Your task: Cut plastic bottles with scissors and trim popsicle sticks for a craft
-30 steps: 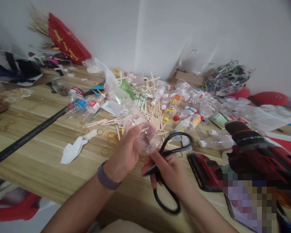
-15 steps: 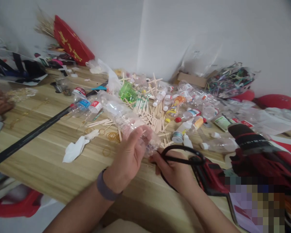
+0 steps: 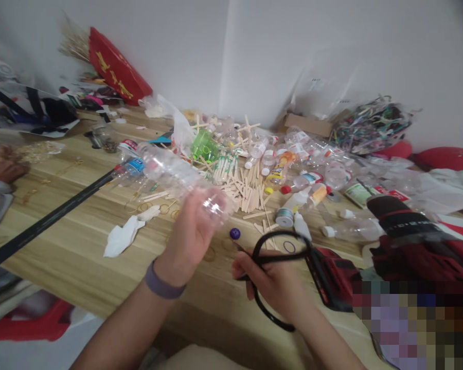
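My left hand point(image 3: 191, 234), with a purple band on its wrist, is wrapped round a clear plastic bottle point(image 3: 173, 172). The bottle points away to the upper left, above the table. My right hand point(image 3: 270, 277) grips black-handled scissors point(image 3: 256, 257) by the pivot, the two large loops spread apart. Only a short bit of their blades shows. A purple bottle cap point(image 3: 235, 234) lies on the table just beyond the scissors' tip, apart from both hands. Beside the upper loop a thin purple ring point(image 3: 289, 247) rests on the wood.
Wooden sticks point(image 3: 250, 190) and several plastic bottles point(image 3: 304, 180) crowd the back. A red and black power drill point(image 3: 401, 236) stands at right. A crumpled white tissue point(image 3: 123, 236) and a long black bar point(image 3: 54, 216) lie left. Another person's hand point(image 3: 2, 162) is at the far left.
My left hand has moved left with the bottle, away from the scissors. The scissors' loops are spread wider. The purple cap and ring now show on the table.
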{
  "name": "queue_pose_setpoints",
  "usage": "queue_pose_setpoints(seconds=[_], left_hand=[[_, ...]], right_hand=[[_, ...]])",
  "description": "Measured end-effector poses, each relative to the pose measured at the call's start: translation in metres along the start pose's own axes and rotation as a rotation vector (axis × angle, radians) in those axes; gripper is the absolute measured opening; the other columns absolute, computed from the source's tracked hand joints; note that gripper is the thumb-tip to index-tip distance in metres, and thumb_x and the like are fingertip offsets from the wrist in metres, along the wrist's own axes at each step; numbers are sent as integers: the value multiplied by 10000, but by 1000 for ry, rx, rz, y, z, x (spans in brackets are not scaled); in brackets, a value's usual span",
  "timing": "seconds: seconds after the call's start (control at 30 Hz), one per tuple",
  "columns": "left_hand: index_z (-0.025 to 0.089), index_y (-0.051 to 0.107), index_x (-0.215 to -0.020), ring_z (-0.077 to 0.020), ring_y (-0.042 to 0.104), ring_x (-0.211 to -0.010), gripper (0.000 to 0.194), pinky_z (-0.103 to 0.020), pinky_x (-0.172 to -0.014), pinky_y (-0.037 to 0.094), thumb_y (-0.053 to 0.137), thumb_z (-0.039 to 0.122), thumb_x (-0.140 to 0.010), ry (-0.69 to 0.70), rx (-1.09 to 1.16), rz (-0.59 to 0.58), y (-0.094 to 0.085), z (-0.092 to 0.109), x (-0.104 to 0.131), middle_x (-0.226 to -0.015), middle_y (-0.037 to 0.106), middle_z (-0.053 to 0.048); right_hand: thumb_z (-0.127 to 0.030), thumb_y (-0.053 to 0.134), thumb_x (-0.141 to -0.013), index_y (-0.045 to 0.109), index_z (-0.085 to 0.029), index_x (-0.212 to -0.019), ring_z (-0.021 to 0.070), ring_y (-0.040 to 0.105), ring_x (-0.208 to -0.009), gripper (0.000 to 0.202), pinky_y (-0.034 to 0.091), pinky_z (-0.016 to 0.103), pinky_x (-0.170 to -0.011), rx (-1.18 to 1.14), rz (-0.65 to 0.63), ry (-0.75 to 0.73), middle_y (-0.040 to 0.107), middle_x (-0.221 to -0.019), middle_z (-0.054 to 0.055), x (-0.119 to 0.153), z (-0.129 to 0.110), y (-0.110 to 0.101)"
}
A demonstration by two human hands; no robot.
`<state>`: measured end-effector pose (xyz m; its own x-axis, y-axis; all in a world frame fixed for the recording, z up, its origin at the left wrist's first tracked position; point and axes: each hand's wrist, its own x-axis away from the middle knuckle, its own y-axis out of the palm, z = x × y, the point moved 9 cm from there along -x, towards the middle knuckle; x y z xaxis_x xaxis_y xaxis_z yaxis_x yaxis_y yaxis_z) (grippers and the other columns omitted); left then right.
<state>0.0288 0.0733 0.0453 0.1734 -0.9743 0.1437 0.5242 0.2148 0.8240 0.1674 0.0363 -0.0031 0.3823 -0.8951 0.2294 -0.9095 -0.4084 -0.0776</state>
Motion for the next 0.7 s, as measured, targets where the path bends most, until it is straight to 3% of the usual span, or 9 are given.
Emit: queue_pose_setpoints(seconds=[0.07, 0.13, 0.23, 0.33, 0.43, 0.57, 0.7], left_hand=[[203, 577, -888, -144, 689, -738, 185, -279, -773, 578, 615, 382, -907, -47, -3, 140, -10, 1, -4, -798, 692, -16], [188, 574, -936, -161, 686, -715, 237, -313, -776, 582, 547, 423, -938, -144, -11, 191, -14, -6, -4, -777, 684, -35], [145, 595, -988, -206, 701, -765, 271, -364, -807, 580, 455, 370, -929, -210, 8, 129, -10, -16, -2, -790, 688, -74], [127, 621, -946, -247, 708, -830, 262, -397, -845, 570, 451, 302, -850, -217, 0, 49, -5, -20, 2, -830, 701, -104], [137, 619, -921, -232, 705, -840, 183, -392, -873, 558, 507, 257, -840, -227, -58, 41, -4, -23, 6, -859, 700, -93], [172, 592, -957, -172, 673, -784, 162, -335, -810, 552, 657, 256, -834, -137, -111, 32, -1, -22, 10, -844, 663, -26], [210, 596, -964, -126, 626, -708, 252, -256, -695, 525, 757, 259, -776, -49, -87, -12, 5, -23, 14, -807, 636, 31]], right_hand=[[-723, 565, -808, 632, -156, -722, 87, 534, -366, 578, 391, 188, -322, 92, 88, -47, 682, -661, 63, 5, -3, -4], [-721, 516, -841, 628, -160, -742, 98, 541, -365, 580, 411, 208, -319, 123, 112, -78, 674, -673, 58, 7, -6, -2], [-630, 466, -916, 620, -173, -731, 104, 554, -370, 517, 411, 216, -335, 283, 207, -221, 662, -660, 46, 9, -26, -8], [-438, 441, -982, 623, -196, -700, 117, 564, -410, 414, 403, 226, -408, 646, 315, -464, 615, -563, 9, 16, -55, -11], [-283, 422, -988, 646, -187, -771, 136, 598, -474, 326, 363, 254, -453, 1021, 431, -720, 642, -600, 11, 30, -74, -6], [-122, 430, -920, 663, -156, -941, 130, 606, -501, 236, 328, 273, -459, 1359, 430, -826, 685, -695, 17, 37, -76, 4], [-103, 452, -884, 672, -145, -993, 120, 539, -459, 249, 303, 290, -449, 1553, 485, -906, 687, -691, 18, 42, -83, 10]])
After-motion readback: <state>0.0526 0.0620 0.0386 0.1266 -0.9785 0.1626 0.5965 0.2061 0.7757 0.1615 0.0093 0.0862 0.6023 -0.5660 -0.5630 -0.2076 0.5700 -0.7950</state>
